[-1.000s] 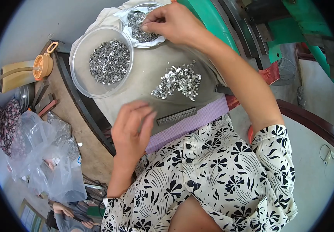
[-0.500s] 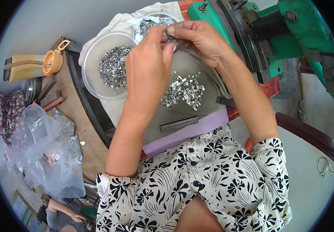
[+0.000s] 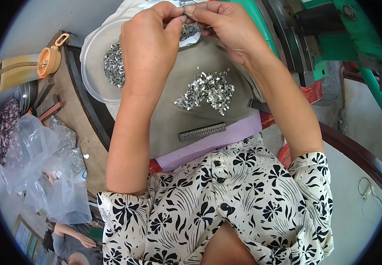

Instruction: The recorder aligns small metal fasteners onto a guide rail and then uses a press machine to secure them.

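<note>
At the far side of the work surface, my left hand (image 3: 150,48) and my right hand (image 3: 230,28) meet fingertip to fingertip. Both are closed in a pinch; whatever lies between the fingers is too small to make out. Just beneath them is a white-lined container of small metal pieces (image 3: 190,31), partly hidden by the hands. My left forearm covers part of a round clear tub (image 3: 93,79), where more small metal pieces (image 3: 114,66) lie. Nearer me, a loose pile of shiny metal flakes (image 3: 208,92) rests on the grey-green cloth (image 3: 166,119). A dark, ridged metal strip (image 3: 202,131) lies in front of it.
A green machine (image 3: 354,48) stands at the right. Purple textured cloth (image 3: 213,148) edges the near side. Leftward are an orange-lidded container (image 3: 48,62), metal bars (image 3: 49,106) and a clear plastic bag (image 3: 54,176). Another person (image 3: 69,243) is at the lower left.
Both hands have moved farther away and up in the picture, their fingertips now pressed together. The whole view has shifted slightly. The flake pile and metal strip look undisturbed.
</note>
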The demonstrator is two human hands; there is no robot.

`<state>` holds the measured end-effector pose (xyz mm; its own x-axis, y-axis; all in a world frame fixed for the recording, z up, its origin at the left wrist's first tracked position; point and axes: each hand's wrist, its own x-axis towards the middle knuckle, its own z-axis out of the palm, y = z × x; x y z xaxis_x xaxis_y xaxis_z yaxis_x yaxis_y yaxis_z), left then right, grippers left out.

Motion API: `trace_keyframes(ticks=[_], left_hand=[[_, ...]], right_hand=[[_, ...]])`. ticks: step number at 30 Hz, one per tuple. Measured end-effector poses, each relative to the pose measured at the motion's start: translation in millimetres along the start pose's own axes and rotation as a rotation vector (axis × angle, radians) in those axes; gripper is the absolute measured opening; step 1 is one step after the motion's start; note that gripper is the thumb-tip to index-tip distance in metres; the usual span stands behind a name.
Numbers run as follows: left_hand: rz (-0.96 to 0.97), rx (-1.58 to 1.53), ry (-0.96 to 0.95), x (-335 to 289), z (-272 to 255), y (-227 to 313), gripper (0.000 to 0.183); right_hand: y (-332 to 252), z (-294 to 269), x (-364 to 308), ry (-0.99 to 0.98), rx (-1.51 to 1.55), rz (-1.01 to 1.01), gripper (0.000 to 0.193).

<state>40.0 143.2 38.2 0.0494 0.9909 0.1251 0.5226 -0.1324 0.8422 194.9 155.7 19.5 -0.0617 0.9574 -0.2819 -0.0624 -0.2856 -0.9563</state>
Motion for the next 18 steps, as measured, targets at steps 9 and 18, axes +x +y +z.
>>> trace_keyframes(ticks=[9,18], left_hand=[[0.108,0.233,0.024,-2.6,-1.9,2.8,0.013],[0.183,0.209,0.047,-10.5,-11.9,14.8,0.010]], right_hand=[[1.0,-5.2,-8.3,-0.067,-0.226,-0.091,0.029],[-1.6,-43.1,-129.5,-0.271,-0.930,-0.496,0.007]])
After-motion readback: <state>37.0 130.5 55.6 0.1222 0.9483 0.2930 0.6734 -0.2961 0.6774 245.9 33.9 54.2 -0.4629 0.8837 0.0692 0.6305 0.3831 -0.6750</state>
